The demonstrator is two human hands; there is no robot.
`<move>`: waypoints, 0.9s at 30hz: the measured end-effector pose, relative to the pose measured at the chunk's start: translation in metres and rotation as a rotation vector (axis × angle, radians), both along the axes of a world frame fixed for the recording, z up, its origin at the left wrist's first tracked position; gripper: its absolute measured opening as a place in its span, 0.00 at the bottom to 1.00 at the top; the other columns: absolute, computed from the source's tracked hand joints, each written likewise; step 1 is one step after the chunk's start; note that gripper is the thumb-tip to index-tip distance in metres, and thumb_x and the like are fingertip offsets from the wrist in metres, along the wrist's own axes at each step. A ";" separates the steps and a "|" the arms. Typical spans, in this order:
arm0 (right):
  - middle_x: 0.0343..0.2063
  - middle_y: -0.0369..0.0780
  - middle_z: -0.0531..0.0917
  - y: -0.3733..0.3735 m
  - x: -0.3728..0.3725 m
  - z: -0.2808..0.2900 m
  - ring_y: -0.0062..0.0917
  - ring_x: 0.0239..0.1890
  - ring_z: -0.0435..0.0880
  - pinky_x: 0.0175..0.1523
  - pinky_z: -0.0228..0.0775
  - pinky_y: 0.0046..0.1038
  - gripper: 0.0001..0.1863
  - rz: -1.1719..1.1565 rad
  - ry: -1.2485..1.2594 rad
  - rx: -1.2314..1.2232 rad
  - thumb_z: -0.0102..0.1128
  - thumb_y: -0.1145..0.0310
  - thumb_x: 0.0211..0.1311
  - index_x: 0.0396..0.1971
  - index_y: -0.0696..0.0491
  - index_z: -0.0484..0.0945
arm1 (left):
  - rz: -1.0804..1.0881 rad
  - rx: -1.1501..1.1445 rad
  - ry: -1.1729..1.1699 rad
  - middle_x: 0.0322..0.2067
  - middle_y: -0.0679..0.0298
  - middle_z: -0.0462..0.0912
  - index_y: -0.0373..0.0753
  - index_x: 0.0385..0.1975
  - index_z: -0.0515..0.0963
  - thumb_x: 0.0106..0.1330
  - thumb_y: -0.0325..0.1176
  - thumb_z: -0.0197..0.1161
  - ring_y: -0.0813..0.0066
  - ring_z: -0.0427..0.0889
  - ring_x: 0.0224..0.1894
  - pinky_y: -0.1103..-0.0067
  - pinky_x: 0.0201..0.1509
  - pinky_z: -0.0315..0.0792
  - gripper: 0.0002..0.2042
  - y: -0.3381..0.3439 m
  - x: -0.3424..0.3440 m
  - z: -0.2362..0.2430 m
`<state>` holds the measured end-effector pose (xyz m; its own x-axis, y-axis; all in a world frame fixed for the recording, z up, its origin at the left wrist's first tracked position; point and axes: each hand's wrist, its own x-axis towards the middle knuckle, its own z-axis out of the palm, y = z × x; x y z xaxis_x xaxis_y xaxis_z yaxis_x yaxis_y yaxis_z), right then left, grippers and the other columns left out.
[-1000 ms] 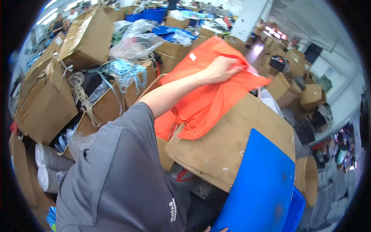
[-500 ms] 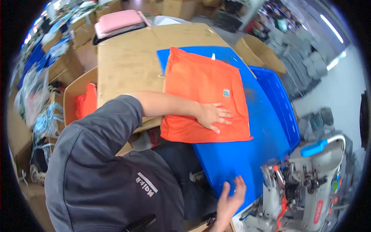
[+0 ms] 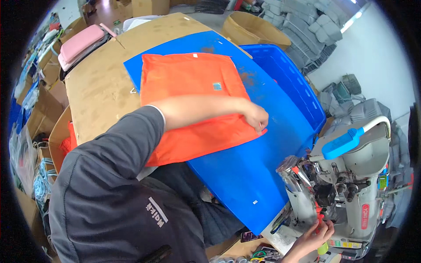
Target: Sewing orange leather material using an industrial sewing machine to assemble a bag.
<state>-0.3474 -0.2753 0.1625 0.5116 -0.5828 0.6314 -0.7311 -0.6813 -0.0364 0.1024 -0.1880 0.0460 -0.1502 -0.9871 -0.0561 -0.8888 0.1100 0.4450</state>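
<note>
My left hand (image 3: 255,116) is closed on the lower right corner of an orange fabric piece (image 3: 193,74), which lies flat with a small patch on it. Beneath the fabric is a blue board (image 3: 250,184), resting on tan cardboard (image 3: 96,96). My right hand (image 3: 313,241) is low at the right, with fingers curled round a small red-orange item at the front of a sewing machine (image 3: 368,210); I cannot make out what that item is. A blue hanging fixture (image 3: 340,144) on a curved white arm is above the machine.
A blue plastic bin (image 3: 298,83) is beside the board, with an open carton (image 3: 258,28) behind it and grey stacks (image 3: 302,30) beyond. Pink pads (image 3: 81,41) sit at the back left. A carton (image 3: 57,138) holding orange fabric and cords (image 3: 41,175) are at the left. Scissors (image 3: 258,254) lie low.
The orange fabric was lifted, then lay on the blue board. My left hand has gone from spread flat to closed at the corner. My right hand has moved rightward onto the machine's red-orange item.
</note>
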 end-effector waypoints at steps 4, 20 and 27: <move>0.47 0.47 0.74 -0.001 -0.009 0.005 0.39 0.49 0.76 0.50 0.70 0.37 0.05 0.021 -0.013 0.012 0.56 0.75 0.65 0.36 0.60 0.75 | 0.027 -0.099 0.306 0.31 0.58 0.84 0.36 0.33 0.81 0.63 0.42 0.65 0.69 0.80 0.35 0.70 0.38 0.71 0.14 0.032 0.020 0.025; 0.36 0.45 0.82 0.145 0.105 -0.017 0.24 0.33 0.81 0.38 0.73 0.26 0.19 0.502 -0.425 1.157 0.62 0.70 0.62 0.48 0.63 0.71 | -0.141 -0.387 0.677 0.31 0.60 0.77 0.34 0.31 0.77 0.65 0.32 0.63 0.68 0.79 0.38 0.73 0.41 0.70 0.08 0.076 -0.117 0.108; 0.22 0.29 0.73 0.137 0.134 -0.046 0.09 0.19 0.64 0.24 0.57 0.15 0.06 0.627 -0.498 1.225 0.51 0.69 0.71 0.37 0.55 0.72 | -0.144 -0.380 0.600 0.34 0.60 0.80 0.34 0.35 0.77 0.66 0.38 0.64 0.73 0.78 0.40 0.74 0.42 0.70 0.12 0.062 -0.084 0.106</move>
